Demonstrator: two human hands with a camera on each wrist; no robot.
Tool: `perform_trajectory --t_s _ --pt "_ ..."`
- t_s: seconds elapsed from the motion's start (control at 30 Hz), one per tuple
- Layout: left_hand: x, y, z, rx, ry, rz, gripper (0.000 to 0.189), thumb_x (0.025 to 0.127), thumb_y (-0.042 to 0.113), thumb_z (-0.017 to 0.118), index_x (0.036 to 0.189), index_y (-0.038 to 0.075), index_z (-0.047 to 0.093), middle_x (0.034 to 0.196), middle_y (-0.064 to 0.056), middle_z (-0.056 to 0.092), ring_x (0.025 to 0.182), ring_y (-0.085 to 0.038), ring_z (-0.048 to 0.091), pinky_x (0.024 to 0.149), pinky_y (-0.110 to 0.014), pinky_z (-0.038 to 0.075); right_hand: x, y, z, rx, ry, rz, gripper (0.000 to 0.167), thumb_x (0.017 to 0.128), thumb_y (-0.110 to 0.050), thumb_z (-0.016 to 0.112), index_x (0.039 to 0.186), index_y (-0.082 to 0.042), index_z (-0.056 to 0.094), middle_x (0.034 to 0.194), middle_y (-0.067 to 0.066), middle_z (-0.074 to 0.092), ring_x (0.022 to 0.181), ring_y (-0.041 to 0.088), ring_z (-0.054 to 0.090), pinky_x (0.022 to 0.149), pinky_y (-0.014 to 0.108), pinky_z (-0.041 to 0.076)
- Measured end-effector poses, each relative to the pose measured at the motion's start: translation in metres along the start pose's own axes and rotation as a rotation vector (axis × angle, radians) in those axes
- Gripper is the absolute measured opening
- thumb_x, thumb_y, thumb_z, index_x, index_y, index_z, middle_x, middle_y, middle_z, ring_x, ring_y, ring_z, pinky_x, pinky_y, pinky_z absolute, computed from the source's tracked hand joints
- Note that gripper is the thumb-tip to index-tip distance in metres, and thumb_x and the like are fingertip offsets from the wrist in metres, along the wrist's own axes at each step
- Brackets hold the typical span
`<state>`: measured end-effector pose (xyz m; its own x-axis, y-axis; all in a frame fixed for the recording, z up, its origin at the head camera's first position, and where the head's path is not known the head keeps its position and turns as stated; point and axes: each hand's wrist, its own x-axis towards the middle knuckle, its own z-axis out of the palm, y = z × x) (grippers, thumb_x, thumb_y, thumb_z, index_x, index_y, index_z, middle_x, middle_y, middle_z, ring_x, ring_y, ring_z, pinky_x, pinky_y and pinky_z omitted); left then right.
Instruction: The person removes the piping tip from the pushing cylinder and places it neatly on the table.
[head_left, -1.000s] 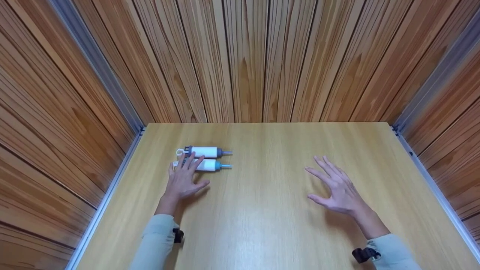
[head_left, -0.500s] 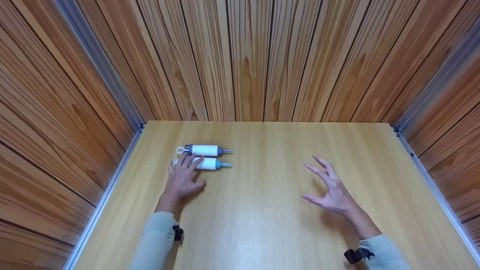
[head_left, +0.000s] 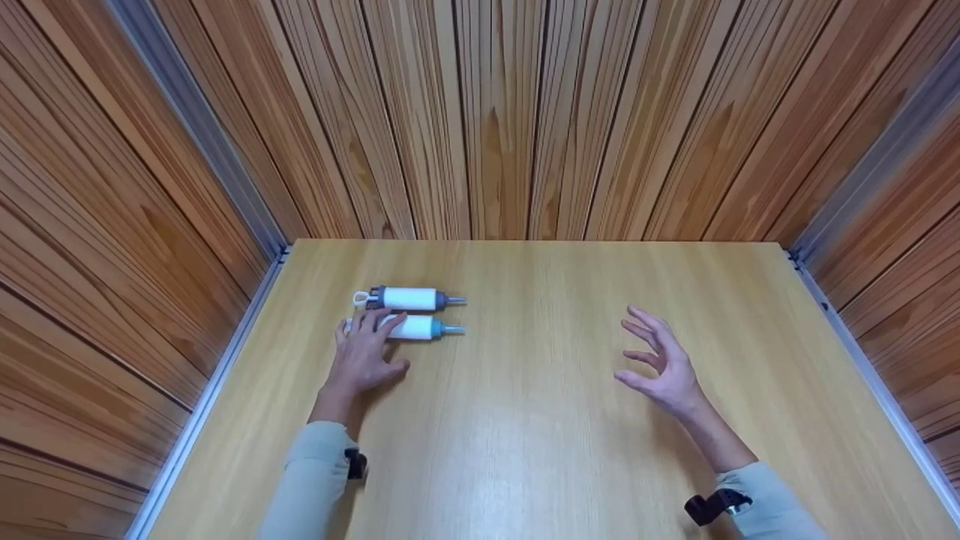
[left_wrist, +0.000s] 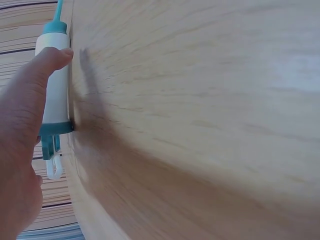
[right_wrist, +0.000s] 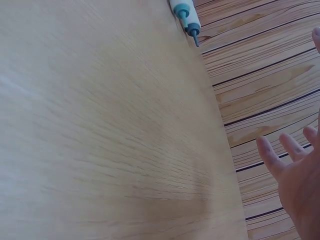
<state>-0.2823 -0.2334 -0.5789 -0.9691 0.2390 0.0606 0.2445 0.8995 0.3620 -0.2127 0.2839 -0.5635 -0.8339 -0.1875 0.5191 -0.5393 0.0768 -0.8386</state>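
Two large plastic syringes with white barrels lie side by side at the table's left, nozzles pointing right. The far dark-blue syringe (head_left: 411,298) has a white ring handle at its left end. The near teal syringe (head_left: 414,328) is partly covered by my left hand (head_left: 364,352), whose bent fingers reach over its handle end. My left thumb stands out from the barrel in the head view and overlaps the teal syringe (left_wrist: 57,95) in the left wrist view. On the right, my right hand (head_left: 664,367) hovers above the table with loosely curved fingers, holding nothing.
A light wooden table (head_left: 510,435) spreads under both hands. Wood-plank walls (head_left: 495,120) close it in at the back and sides, with grey metal rails (head_left: 202,427) along the side edges. Each sleeve carries a black wrist camera (head_left: 357,463).
My left fingers have drawn back from the dark-blue syringe and bent more over the teal one. My right hand has shifted slightly left and its fingers have curved more. Both syringes lie in place.
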Motion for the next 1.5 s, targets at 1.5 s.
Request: perform_trajectory --t_s 1.5 --pt "-0.003 0.025 -0.004 -0.166 0.117 0.004 0.05 0.102 0.02 0.085 0.15 0.023 0.072 0.146 -0.016 0.059 0.135 -0.039 0.052 0.105 -0.051 0.037 0.003 0.01 -0.002 0.17 -0.063 0.108 0.069 0.09 0.027 0.072 0.155 0.019 0.05 0.16 -0.006 0.065 0.142 0.016 0.071 0.102 0.028 0.066"
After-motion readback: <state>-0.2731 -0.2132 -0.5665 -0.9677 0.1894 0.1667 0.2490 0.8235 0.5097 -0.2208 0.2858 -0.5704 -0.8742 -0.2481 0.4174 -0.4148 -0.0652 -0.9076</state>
